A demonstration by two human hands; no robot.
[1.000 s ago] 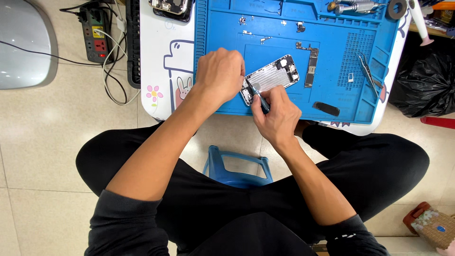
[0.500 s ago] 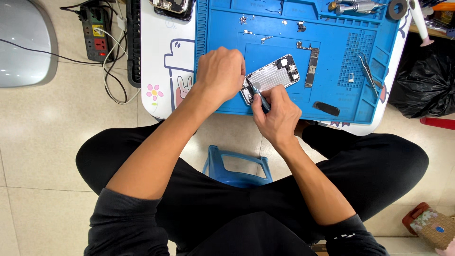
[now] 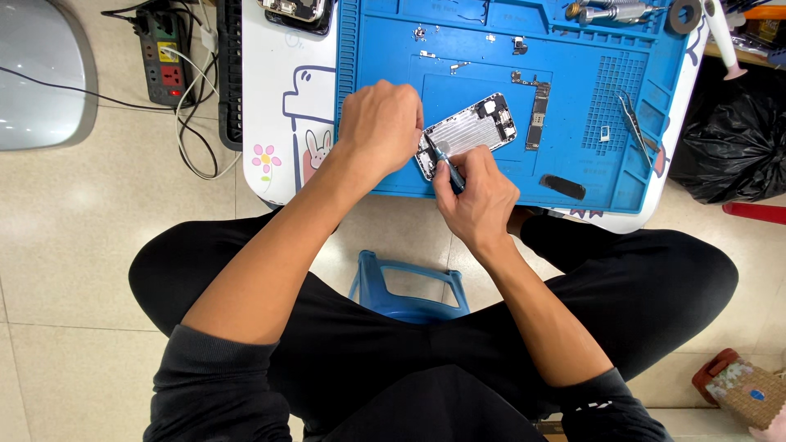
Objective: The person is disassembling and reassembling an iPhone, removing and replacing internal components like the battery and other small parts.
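Surface: a blue repair mat [image 3: 393, 164] with moulded trays and a grid of small cells covers a low white table [image 3: 278, 123] printed with a cartoon rabbit and a flower.
Room: pale floor tiles [image 3: 98, 245] all round, and the person sits low, legs in black spread either side of a blue stool [image 3: 409, 286].
Left side of room: a power strip [image 3: 164, 53] with a white cable looping off it lies on the floor by the table, next to a grey curved object [image 3: 37, 78].
Right side of room: a black plastic bag [image 3: 733, 143] sits just past the table edge.
Phone: an opened phone body [image 3: 471, 131], silver inside, lies tilted on the mat's middle panel, its near end under the hands.
Left hand: left hand [image 3: 378, 123] comes over the phone's near-left corner, fingers curled down onto it; the exact grip is hidden beneath the knuckles.
Right hand: right hand [image 3: 479, 196] pinches a thin screwdriver [image 3: 442, 162] between thumb and fingertips, tip on the phone's lower end.
On the mat: a narrow circuit board [image 3: 536, 115] lies just beside the phone, tweezers [image 3: 634, 123] rest well apart on the cell grid, and a dark oblong part [image 3: 562, 186] sits near the front rim.
Far edge: more tools [image 3: 610, 10] and a roll of tape [image 3: 684, 15] line the top tray.
In the way: both hands cover the phone's near end.
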